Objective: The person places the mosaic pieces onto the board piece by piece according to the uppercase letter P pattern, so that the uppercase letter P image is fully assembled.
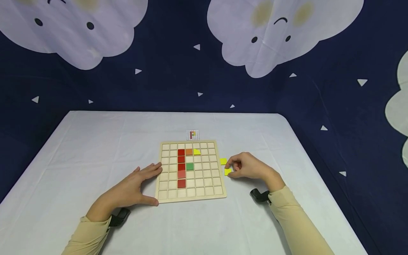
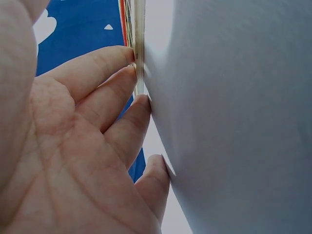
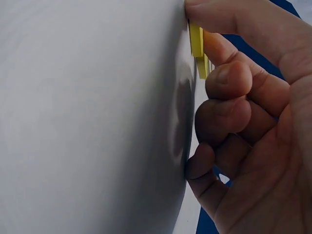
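Note:
A wooden grid board (image 1: pixel 200 191) lies flat on the white table. A column of red tiles (image 1: pixel 181 159) sits in its cells, one of them paler. Beside that column are an orange tile (image 1: pixel 189 152), a yellow tile with a cut corner (image 1: pixel 196 152) and a green tile (image 1: pixel 190 166). My left hand (image 1: pixel 130 186) rests at the board's left side, fingertips along the edge and thumb by the near corner. At the right side, my right hand (image 1: pixel 250 166) pinches a yellow tile (image 3: pixel 195 41) between thumb and index finger. Another yellow tile (image 1: pixel 223 161) lies just beyond it, close to the board.
Behind the board lies a small printed card (image 1: pixel 192 135) with a coloured grid pattern. The white cloth (image 1: pixel 134 131) covers the tabletop, and a dark blue curtain (image 1: pixel 172 81) with clouds hangs behind. Black wrist cameras (image 1: pixel 259 196) sit at both cuffs.

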Demonstrator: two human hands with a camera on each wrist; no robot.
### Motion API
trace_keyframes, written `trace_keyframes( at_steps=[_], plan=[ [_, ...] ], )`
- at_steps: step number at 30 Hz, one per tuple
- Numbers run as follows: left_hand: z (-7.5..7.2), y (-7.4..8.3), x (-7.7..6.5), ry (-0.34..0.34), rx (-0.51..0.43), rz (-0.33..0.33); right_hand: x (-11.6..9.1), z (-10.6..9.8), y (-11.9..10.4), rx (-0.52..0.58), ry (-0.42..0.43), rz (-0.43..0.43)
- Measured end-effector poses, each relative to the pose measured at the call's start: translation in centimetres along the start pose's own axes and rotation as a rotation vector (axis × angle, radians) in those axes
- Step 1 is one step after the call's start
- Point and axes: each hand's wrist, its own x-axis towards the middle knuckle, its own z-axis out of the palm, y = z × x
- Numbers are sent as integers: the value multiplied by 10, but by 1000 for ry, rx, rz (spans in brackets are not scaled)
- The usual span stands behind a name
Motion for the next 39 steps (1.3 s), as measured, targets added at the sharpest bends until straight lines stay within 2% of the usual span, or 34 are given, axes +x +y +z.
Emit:
trace_keyframes(
  at_steps=[26,39],
  plan=[
    [-1,1,-2,15,7,8,1,2,-1,16,37,14],
    [0,1,-2,16,4,14,10,-4,-12,32,54,-4]
  ],
)
